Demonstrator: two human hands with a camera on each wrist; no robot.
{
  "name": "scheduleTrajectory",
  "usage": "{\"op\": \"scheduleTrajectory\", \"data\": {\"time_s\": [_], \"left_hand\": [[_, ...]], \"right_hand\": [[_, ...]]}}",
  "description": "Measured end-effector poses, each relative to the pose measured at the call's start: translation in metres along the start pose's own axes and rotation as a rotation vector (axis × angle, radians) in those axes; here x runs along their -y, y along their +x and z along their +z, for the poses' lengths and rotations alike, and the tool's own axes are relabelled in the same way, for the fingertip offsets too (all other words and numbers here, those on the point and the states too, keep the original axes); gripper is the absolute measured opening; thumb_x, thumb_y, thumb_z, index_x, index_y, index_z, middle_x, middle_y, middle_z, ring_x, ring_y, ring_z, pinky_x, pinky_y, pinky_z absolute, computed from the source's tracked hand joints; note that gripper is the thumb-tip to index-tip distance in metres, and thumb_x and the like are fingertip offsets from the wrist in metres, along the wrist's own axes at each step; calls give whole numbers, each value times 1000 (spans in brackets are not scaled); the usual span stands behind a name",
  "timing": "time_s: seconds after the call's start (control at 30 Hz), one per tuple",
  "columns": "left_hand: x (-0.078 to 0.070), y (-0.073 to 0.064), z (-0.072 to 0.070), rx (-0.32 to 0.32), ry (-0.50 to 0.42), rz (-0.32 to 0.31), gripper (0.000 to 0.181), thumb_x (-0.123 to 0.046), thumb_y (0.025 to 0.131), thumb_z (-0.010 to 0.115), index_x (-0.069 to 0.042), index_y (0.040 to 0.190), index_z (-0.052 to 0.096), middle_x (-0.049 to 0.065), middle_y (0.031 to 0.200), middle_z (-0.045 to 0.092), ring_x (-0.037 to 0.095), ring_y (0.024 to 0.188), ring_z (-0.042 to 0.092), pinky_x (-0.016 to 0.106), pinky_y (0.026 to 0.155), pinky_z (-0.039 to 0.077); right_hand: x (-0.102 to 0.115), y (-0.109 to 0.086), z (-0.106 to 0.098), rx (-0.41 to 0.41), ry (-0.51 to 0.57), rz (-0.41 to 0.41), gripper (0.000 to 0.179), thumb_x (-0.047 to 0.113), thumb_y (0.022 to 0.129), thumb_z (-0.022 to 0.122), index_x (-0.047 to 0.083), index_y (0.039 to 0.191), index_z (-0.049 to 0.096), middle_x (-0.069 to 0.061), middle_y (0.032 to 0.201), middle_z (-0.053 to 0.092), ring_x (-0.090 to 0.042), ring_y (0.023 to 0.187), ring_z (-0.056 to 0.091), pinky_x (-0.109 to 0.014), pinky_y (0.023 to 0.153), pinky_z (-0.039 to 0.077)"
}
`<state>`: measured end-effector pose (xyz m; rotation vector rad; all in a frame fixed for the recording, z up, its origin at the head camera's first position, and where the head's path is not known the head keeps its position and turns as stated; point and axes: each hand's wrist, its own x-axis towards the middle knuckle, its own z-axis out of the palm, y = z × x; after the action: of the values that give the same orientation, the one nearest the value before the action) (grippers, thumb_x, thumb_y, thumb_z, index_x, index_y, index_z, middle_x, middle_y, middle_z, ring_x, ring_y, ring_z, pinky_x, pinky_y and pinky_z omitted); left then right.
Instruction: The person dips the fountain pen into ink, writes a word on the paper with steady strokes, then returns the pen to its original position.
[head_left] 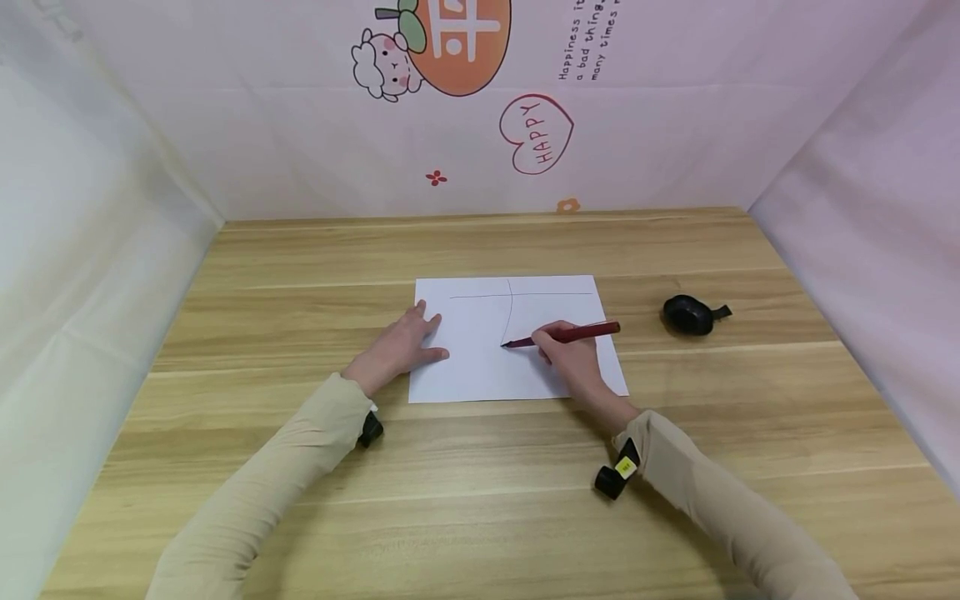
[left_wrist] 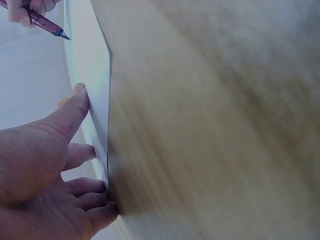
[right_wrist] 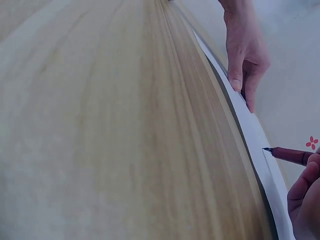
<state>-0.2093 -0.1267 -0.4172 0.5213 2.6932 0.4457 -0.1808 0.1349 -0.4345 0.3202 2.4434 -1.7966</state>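
A white sheet of paper lies on the wooden table, bearing a long horizontal line near its top and a curved line that crosses it and runs downward. My right hand pinches a dark red fountain pen, its nib at the lower end of the curved line. In the left wrist view the pen's metal nib shows plainly. My left hand rests on the paper's left edge with fingers and thumb spread. Seen from the left wrist, the thumb touches the sheet.
To the right of the paper lies a small black object with a short tab. A white printed cloth hangs behind the wooden table. Black wrist cameras sit at both cuffs.
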Motion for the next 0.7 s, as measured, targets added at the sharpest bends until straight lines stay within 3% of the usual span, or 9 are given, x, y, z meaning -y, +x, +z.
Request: {"op": "scheduleTrajectory", "data": {"time_s": [0.3,0.7], "left_hand": [[0,1,0,-2,-7,-3,68,-34,92,60,0,145,34,29,155,13,41,144,16,51,114,27],[0,1,0,0,1,-2,68,-34,92,60,0,145,33,29,154,12,41,144,16,52,113,27]], "right_hand": [[0,-4,0,18,-29,-21,20,23,85,62,6,94,65,2,64,55,-16,69,51,-24,63,37],[-3,-6,2,27,13,-39,15,17,84,62,3,90,65,4,59,55,-12,60,47,-21,54,34]]}}
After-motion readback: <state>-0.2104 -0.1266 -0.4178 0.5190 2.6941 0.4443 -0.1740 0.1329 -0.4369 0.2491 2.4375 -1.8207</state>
